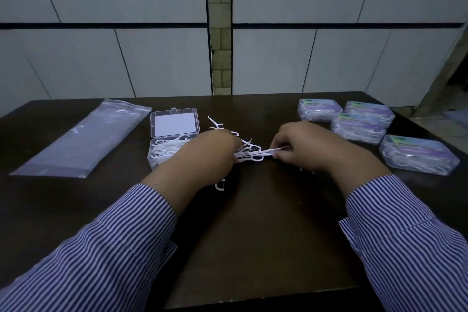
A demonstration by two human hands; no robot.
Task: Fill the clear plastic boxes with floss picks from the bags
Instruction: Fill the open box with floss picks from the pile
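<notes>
A clear plastic box stands open left of centre, its lid raised, with white floss picks heaped inside. Between my hands lies a loose bunch of floss picks on the dark table. My left hand holds one end of the bunch; its fingertips are hidden. My right hand pinches the other end of the picks. More single picks lie behind my left hand, and one pick lies under my left wrist.
A flat, nearly empty plastic bag lies at the left. Several closed, filled boxes with coloured labels stand at the right, the nearest close to the table's right edge. A tiled wall rises behind the table.
</notes>
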